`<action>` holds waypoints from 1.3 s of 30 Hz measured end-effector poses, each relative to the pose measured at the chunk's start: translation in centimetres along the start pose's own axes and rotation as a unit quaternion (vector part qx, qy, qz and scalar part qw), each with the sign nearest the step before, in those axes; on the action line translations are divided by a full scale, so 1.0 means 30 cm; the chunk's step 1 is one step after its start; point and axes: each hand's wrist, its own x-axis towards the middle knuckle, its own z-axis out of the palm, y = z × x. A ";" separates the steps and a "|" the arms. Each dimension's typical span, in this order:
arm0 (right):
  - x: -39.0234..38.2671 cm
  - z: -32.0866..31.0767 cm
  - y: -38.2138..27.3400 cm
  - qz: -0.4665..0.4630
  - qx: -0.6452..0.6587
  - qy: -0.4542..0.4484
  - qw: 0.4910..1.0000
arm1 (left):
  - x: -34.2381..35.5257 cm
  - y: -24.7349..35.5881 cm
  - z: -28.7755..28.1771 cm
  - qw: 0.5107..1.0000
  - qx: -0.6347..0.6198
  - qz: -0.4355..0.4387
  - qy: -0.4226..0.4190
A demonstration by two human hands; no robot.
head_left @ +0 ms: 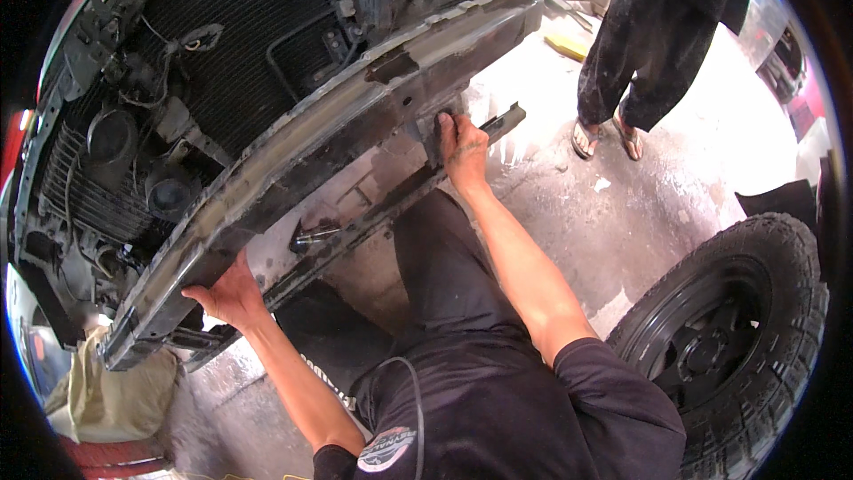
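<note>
A long, scuffed metal bumper beam [329, 144] runs slantwise across the opened front of a vehicle, from lower left to upper right. My left hand [233, 295] grips it near its left end, the thumb against the front face and the fingers hidden underneath. Farther right, my right hand [464, 153] is closed around a bracket on the beam's underside, some of its fingers out of sight. Below the beam hangs a thinner dark rail [355, 224], linked to it by uprights. Behind the beam are the finned radiator [240, 36] and a round black horn [111, 135].
Another person [657, 36] in dark clothes and sandals stands at the upper right. A wheel with a knobbly tyre [782, 276] is close by my right side. Tan cloth [124, 391] lies at the lower left. Something yellow [567, 46] is on the concrete floor [577, 213].
</note>
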 end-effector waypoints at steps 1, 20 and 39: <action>0.000 0.000 0.000 0.012 -0.001 -0.010 1.000 | -0.001 0.003 -0.003 1.000 0.004 0.001 0.003; 0.015 -0.010 -0.020 0.155 0.100 -0.050 0.982 | -0.005 0.004 0.000 1.000 0.012 0.004 0.004; 0.001 0.012 -0.052 0.026 0.042 0.019 0.999 | -0.021 -0.012 0.050 1.000 0.015 0.009 0.011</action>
